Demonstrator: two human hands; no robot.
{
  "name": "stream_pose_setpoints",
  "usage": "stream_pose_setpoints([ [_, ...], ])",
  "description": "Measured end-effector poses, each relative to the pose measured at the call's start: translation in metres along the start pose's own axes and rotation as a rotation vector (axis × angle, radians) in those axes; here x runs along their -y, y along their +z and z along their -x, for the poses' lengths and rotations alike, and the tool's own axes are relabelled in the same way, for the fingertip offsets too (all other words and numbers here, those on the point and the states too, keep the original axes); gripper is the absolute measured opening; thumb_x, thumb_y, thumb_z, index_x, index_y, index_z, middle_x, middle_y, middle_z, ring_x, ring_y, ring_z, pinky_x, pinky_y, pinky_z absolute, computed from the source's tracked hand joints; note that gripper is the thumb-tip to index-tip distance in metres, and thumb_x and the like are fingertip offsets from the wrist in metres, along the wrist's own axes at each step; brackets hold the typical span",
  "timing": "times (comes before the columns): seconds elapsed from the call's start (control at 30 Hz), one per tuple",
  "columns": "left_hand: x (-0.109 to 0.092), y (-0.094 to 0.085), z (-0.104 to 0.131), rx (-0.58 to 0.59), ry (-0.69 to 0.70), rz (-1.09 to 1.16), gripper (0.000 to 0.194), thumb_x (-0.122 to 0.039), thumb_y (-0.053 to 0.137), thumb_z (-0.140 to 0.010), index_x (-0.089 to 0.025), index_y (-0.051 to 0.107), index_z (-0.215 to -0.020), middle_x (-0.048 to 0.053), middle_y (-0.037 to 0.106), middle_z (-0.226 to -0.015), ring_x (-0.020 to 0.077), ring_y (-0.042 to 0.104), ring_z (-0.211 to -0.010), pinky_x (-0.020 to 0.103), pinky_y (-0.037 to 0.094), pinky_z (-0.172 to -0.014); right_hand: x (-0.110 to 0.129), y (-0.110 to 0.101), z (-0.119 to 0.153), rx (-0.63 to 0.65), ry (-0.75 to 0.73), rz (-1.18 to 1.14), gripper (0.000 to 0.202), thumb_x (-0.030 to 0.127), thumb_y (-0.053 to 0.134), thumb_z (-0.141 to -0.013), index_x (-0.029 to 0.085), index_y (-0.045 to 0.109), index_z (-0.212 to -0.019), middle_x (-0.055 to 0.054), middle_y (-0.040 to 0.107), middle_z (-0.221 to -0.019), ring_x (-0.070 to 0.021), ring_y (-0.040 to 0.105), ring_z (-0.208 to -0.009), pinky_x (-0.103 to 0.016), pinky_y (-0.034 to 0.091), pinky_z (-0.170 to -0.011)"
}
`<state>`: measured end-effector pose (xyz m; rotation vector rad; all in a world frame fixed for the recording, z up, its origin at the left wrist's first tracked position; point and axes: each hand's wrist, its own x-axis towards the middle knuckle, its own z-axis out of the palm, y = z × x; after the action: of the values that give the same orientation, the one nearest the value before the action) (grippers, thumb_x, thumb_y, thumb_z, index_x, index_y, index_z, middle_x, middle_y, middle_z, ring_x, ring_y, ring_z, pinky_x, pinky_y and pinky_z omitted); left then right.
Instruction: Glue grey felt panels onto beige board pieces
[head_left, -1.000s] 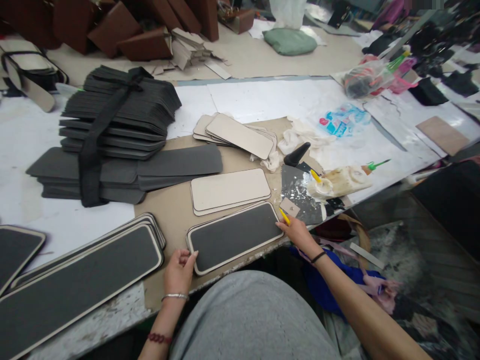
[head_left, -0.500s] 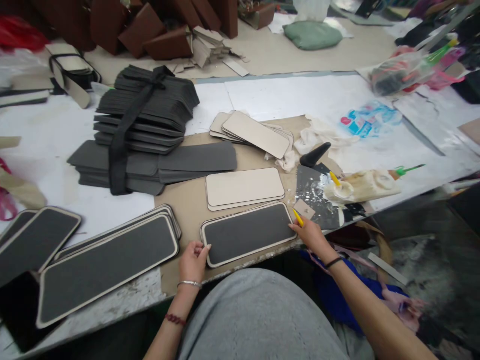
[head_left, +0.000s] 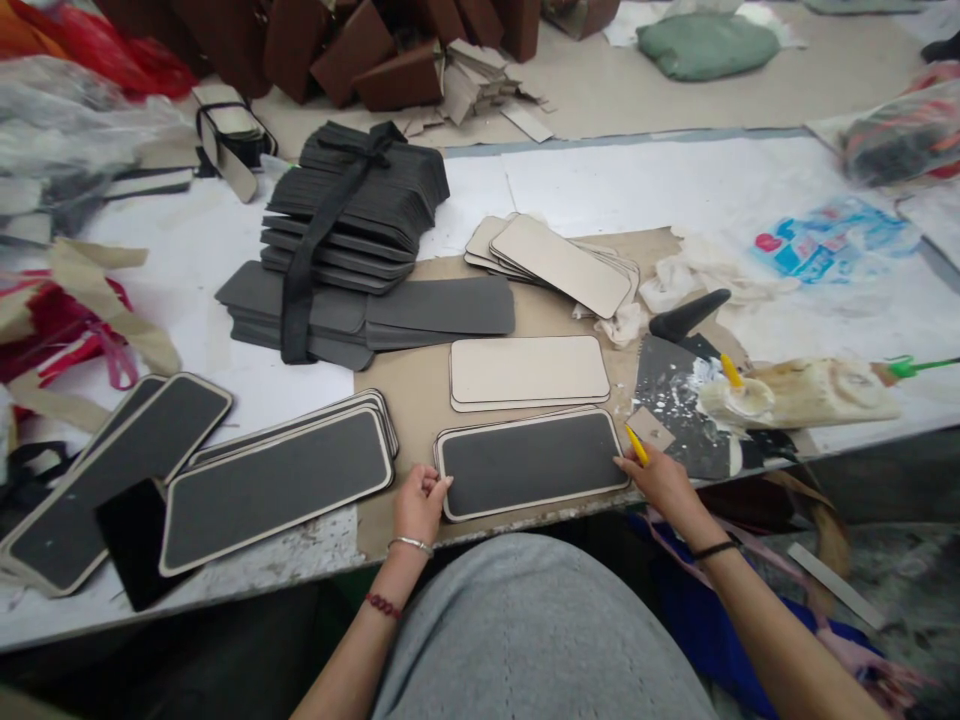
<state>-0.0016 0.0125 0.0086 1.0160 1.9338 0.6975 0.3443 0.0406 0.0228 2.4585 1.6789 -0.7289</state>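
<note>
A dark grey rounded panel [head_left: 532, 462] with a cream border lies in front of me, on top of at least one similar piece. My left hand [head_left: 420, 503] is closed at its left end, thumb and curled fingers on the edge. At the opposite end, my right hand [head_left: 664, 485] grips a yellow pointed tool [head_left: 637, 446] while its fingertips touch the panel's right edge. What the tool's lower part looks like is hidden in the palm. Just behind the panel lie cream rounded pieces [head_left: 529, 370], stacked with edges nearly aligned.
More bordered panels [head_left: 277, 490] and a black phone-like slab [head_left: 135, 545] lie left. Behind stand a strapped stack of dark pieces [head_left: 352, 210] and fanned cream pieces [head_left: 562, 262]. Right are a white-smeared board [head_left: 667, 390], a black-handled tool [head_left: 690, 314] and a paste-covered container [head_left: 810, 390].
The view has swung left, so the table's contents appear farther right. Both hands stay at the panel's two ends, and the yellow tool is still in my right hand.
</note>
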Motion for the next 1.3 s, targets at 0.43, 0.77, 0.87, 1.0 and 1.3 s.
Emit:
stream_pose_setpoints([
  [0.43,-0.001,-0.006,-0.002,0.021,-0.022,-0.115,0.039,-0.058,0.055,-0.052,-0.021,0.051,-0.065,-0.001,0.054,-0.053,0.0161,0.051,-0.051,0.029,0.041,-0.055,0.007,-0.008,0.004,0.036,0.005,-0.033,0.017,0.034,0.051,-0.075,0.019,0.057,-0.076,-0.001,0.061,-0.067,-0.0147,0.056,-0.065,-0.023,0.037,-0.062],
  [0.77,0.004,-0.011,-0.004,0.079,-0.06,-0.051,0.048,-0.065,0.057,-0.051,-0.019,0.055,-0.066,0.001,0.058,-0.053,0.0178,0.054,-0.05,0.029,0.042,-0.051,0.004,-0.017,0.004,0.052,0.009,0.02,0.021,0.036,0.049,-0.08,0.017,0.059,-0.084,-0.005,0.065,-0.075,-0.0167,0.059,-0.071,-0.023,0.036,-0.063],
  [0.87,-0.005,-0.018,-0.007,0.036,-0.047,-0.104,0.044,-0.063,0.054,-0.055,-0.02,0.055,-0.066,0.002,0.06,-0.056,0.0193,0.057,-0.053,0.03,0.043,-0.053,0.008,-0.031,-0.01,0.022,0.013,0.086,0.025,0.036,0.045,-0.084,0.016,0.058,-0.089,-0.008,0.066,-0.08,-0.0177,0.06,-0.075,-0.023,0.035,-0.064],
  [1.0,-0.032,-0.018,-0.033,-0.06,0.031,-0.23,0.037,-0.055,0.053,-0.06,-0.021,0.058,-0.071,0.002,0.062,-0.061,0.0205,0.059,-0.061,0.031,0.045,-0.061,0.028,-0.048,-0.048,-0.006,-0.042,0.136,0.027,0.035,0.041,-0.087,0.015,0.059,-0.092,-0.01,0.066,-0.087,-0.0181,0.06,-0.081,-0.023,0.036,-0.066],
  [1.3,-0.09,0.036,-0.128,0.012,0.228,-0.508,0.021,-0.03,0.056,-0.066,-0.014,0.061,-0.078,0.009,0.06,-0.07,0.0239,0.056,-0.081,0.032,0.043,-0.075,0.064,-0.049,-0.112,0.035,-0.066,0.17,0.031,0.034,0.043,-0.085,0.011,0.058,-0.099,-0.015,0.064,-0.096,-0.0224,0.06,-0.091,-0.027,0.039,-0.073],
])
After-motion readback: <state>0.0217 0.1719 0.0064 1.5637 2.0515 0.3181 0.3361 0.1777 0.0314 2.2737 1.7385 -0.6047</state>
